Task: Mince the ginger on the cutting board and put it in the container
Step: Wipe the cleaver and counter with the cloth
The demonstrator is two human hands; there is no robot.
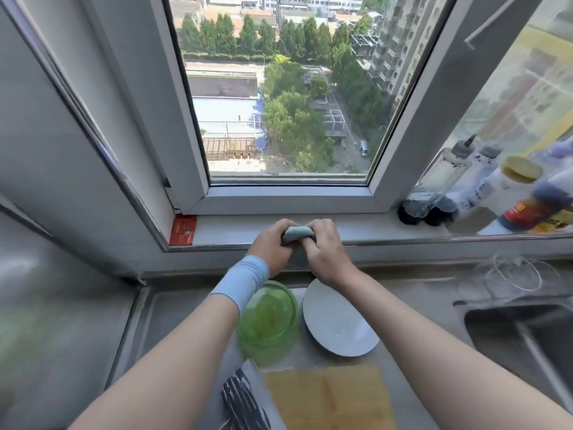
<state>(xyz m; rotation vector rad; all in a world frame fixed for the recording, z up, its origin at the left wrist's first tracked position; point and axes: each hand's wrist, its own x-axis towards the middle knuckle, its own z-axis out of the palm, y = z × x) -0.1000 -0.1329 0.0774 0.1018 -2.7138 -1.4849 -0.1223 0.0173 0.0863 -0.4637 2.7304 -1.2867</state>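
Seemingly the mincing is not yet begun: the left hand (273, 247) and right hand (326, 248) both clutch a small blue-grey object (298, 234) by the windowsill (235, 228), well apart from the cutting board (328, 395) on the tabletop (418, 321), where no ginger shows, and the green container (268, 318) holds nothing visible.

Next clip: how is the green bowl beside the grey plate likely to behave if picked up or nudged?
The green bowl looks translucent and glossy, so probably rigid glass or hard plastic: possibly slippery, perhaps breakable. It appears wide, shallow and open side up on the counter, so a nudge would more likely slide it than tip it.
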